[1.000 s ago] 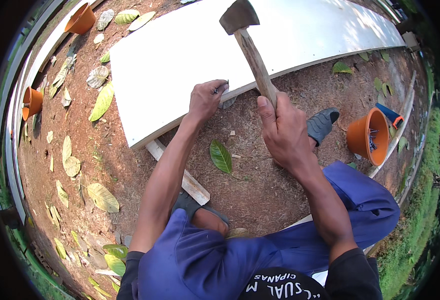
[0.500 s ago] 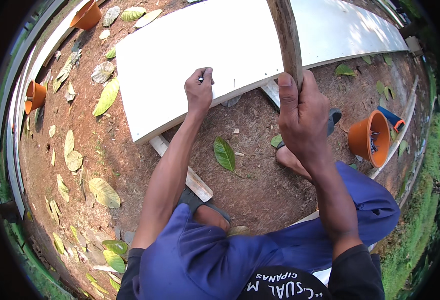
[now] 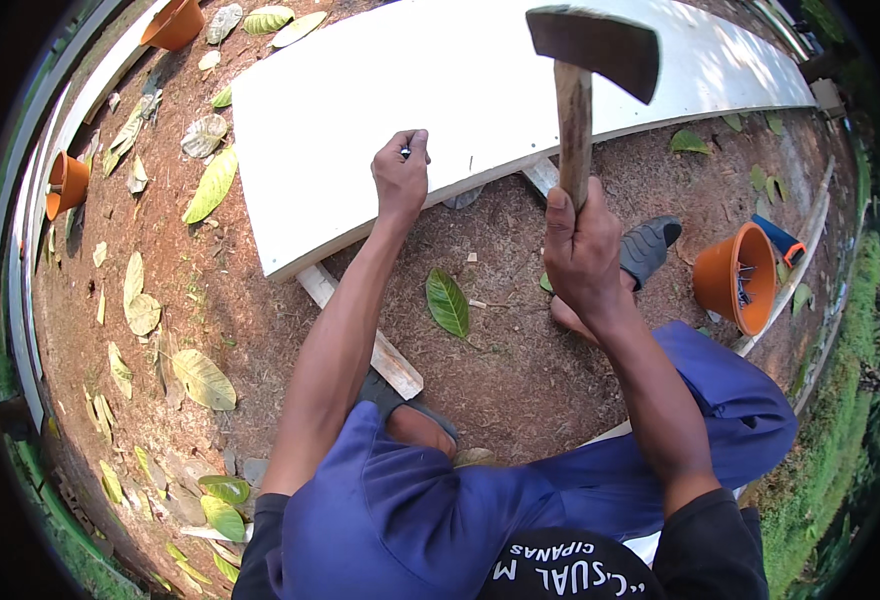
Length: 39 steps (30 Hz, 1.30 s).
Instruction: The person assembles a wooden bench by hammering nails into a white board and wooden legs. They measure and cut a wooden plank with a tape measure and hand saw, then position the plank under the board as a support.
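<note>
- White board: landmark piece, laid flat above the ground
- Left forearm: extended, reaching across the board's near edge
- Left hand: curled, just inside the near edge, thumb pressed to the index finger and pinching a small metallic piece, kind too small to tell; contact with the board cannot be told
- Right hand: on the board's near side, wrapped round the axe handle, thumb lying along it
- Axe: raised, blade showing against the board
- Nail: standing unheld at the board's near edge, between left hand and axe
- Orange pot: off the board's near edge, to the right, nails inside
- Changed: one second ago the left hand was at the nail's spot, now left of it; half a second ago the axe head was out of view, now shown whole before the board
</note>
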Each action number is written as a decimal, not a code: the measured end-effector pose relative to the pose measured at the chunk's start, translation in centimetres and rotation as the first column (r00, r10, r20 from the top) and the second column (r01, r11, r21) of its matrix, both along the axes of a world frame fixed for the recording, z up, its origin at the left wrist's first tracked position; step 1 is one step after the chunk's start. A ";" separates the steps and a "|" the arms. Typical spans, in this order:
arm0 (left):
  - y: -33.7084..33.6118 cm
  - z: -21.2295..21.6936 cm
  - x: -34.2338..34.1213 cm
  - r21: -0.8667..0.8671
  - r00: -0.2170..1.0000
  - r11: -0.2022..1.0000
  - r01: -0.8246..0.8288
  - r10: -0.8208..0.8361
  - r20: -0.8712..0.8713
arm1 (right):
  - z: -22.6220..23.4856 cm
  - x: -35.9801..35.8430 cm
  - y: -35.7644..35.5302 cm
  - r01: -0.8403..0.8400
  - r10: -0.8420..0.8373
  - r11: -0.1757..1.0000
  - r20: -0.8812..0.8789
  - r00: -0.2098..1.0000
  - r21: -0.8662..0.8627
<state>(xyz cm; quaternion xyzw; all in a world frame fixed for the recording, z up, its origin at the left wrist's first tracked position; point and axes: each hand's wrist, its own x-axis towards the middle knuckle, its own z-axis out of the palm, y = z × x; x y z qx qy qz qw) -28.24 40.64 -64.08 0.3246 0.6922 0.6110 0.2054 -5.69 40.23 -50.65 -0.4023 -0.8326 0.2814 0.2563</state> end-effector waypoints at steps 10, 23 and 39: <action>-0.8 0.4 -0.9 -0.021 0.999 1.000 0.012 -0.012 0.033 | 3.8 -0.7 -0.8 0.038 -0.042 0.999 -0.260 0.965 -0.021; -0.3 0.0 -1.0 0.032 0.995 0.999 -0.014 0.011 0.102 | 3.2 -0.6 -1.3 0.027 -0.022 0.999 -0.241 0.970 0.019; 0.0 0.0 0.2 0.009 0.999 0.999 -0.034 0.033 0.034 | -8.4 2.6 -0.1 0.046 -0.034 0.997 0.164 0.986 -0.068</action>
